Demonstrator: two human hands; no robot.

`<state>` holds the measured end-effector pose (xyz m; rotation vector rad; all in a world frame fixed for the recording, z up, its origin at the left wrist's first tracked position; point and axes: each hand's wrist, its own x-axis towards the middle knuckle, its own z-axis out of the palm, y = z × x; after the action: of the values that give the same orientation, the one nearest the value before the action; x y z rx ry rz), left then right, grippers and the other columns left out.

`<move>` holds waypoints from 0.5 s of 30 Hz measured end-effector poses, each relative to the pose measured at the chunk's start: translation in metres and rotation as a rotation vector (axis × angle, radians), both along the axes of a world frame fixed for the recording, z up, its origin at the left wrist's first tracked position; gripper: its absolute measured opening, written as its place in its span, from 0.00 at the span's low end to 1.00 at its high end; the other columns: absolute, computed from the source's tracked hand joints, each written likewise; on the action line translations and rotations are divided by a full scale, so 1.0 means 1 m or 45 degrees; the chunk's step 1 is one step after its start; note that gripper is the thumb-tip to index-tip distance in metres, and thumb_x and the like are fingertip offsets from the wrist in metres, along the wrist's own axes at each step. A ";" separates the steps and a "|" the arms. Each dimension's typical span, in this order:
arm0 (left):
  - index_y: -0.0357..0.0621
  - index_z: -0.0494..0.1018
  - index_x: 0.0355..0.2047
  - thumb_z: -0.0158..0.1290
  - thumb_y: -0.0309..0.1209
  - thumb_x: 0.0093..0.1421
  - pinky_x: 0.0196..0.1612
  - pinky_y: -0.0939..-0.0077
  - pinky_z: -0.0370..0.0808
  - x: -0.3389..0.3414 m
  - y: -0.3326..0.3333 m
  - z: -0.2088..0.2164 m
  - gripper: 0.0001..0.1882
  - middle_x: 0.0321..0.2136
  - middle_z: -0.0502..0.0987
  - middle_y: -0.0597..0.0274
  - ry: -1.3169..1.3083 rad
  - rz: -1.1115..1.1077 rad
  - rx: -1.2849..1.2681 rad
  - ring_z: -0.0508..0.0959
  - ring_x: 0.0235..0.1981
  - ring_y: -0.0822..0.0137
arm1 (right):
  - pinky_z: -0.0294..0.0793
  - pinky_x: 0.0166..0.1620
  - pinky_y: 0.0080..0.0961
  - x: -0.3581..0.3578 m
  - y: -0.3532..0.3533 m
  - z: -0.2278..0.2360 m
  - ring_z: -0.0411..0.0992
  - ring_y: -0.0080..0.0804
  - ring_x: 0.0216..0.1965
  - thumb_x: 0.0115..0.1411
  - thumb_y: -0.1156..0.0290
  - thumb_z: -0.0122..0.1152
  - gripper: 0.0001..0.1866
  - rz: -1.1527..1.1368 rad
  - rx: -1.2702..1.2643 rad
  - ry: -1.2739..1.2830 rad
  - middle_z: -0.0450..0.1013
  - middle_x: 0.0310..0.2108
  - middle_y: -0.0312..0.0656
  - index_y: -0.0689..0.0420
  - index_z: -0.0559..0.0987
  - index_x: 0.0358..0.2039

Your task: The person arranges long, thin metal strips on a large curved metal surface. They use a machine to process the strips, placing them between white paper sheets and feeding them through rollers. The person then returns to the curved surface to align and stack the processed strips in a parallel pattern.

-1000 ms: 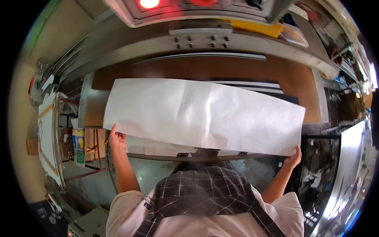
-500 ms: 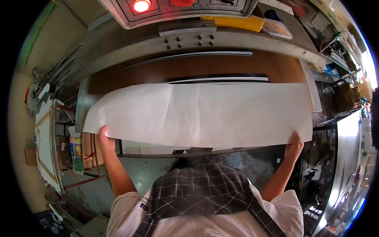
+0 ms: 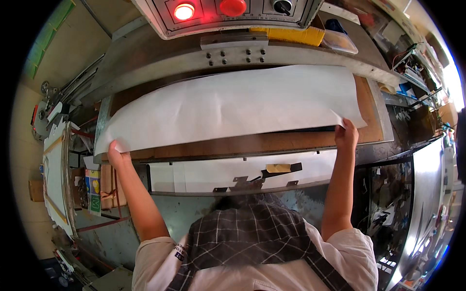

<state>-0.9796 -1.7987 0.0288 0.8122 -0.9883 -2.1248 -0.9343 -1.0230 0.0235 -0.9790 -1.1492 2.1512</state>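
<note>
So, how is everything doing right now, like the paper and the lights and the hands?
White sheet: held, curved, slightly wrinkled
Left hand: pinching the sheet's near left corner
Right hand: pinching its near edge, toward the right
Red lamp: lit
Red button: can't tell if pressed

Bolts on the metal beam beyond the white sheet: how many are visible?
8 bolts: a left group of four and a right group of four, each in two rows, on the metal beam.
</note>
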 end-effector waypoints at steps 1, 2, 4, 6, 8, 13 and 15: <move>0.31 0.70 0.50 0.50 0.24 0.61 0.48 0.57 0.80 -0.010 -0.009 -0.002 0.17 0.45 0.77 0.51 0.025 0.032 0.013 0.79 0.46 0.52 | 0.78 0.25 0.23 -0.013 -0.012 0.004 0.77 0.31 0.29 0.60 0.76 0.59 0.06 0.006 0.055 0.009 0.76 0.32 0.41 0.63 0.77 0.38; 0.31 0.70 0.50 0.50 0.23 0.61 0.48 0.57 0.80 -0.020 -0.018 -0.004 0.17 0.45 0.77 0.51 0.050 0.064 0.026 0.79 0.46 0.52 | 0.77 0.23 0.21 -0.025 -0.017 0.006 0.77 0.32 0.27 0.60 0.76 0.60 0.07 0.060 -0.005 0.018 0.76 0.32 0.41 0.61 0.76 0.39; 0.33 0.71 0.50 0.48 0.26 0.63 0.55 0.54 0.76 -0.041 -0.029 -0.006 0.16 0.48 0.76 0.52 0.083 0.119 0.053 0.77 0.50 0.51 | 0.78 0.25 0.21 -0.047 -0.033 0.008 0.77 0.33 0.30 0.61 0.77 0.60 0.07 0.078 -0.051 0.070 0.76 0.34 0.44 0.62 0.75 0.40; 0.34 0.71 0.50 0.47 0.27 0.64 0.57 0.53 0.73 -0.059 -0.043 -0.012 0.16 0.49 0.76 0.52 0.160 0.140 0.059 0.75 0.52 0.51 | 0.79 0.29 0.26 -0.071 -0.041 0.007 0.76 0.36 0.30 0.62 0.76 0.58 0.08 0.081 -0.108 0.139 0.75 0.35 0.45 0.65 0.74 0.40; 0.33 0.71 0.51 0.46 0.28 0.65 0.60 0.51 0.71 -0.075 -0.036 -0.010 0.17 0.50 0.75 0.51 0.253 0.104 0.083 0.74 0.53 0.51 | 0.80 0.32 0.27 -0.089 -0.038 0.000 0.75 0.37 0.30 0.63 0.76 0.57 0.08 0.150 -0.193 0.180 0.75 0.36 0.46 0.64 0.73 0.42; 0.31 0.67 0.57 0.41 0.27 0.66 0.63 0.48 0.68 -0.095 -0.032 -0.003 0.21 0.55 0.72 0.46 0.357 0.077 0.241 0.71 0.58 0.47 | 0.83 0.41 0.33 -0.104 -0.058 -0.010 0.78 0.37 0.38 0.66 0.74 0.56 0.09 0.133 -0.386 0.274 0.76 0.40 0.43 0.60 0.73 0.46; 0.31 0.65 0.59 0.41 0.26 0.66 0.63 0.47 0.67 -0.093 -0.032 -0.006 0.22 0.57 0.71 0.45 0.400 0.020 0.312 0.70 0.59 0.47 | 0.83 0.42 0.43 -0.094 -0.062 -0.016 0.78 0.43 0.41 0.67 0.73 0.53 0.14 0.010 -0.299 0.199 0.74 0.45 0.48 0.66 0.71 0.50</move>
<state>-1.0728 -1.8307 0.0224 0.5703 -0.5659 -2.2995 -1.0279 -1.0852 0.0080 -0.8841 -0.8429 2.3615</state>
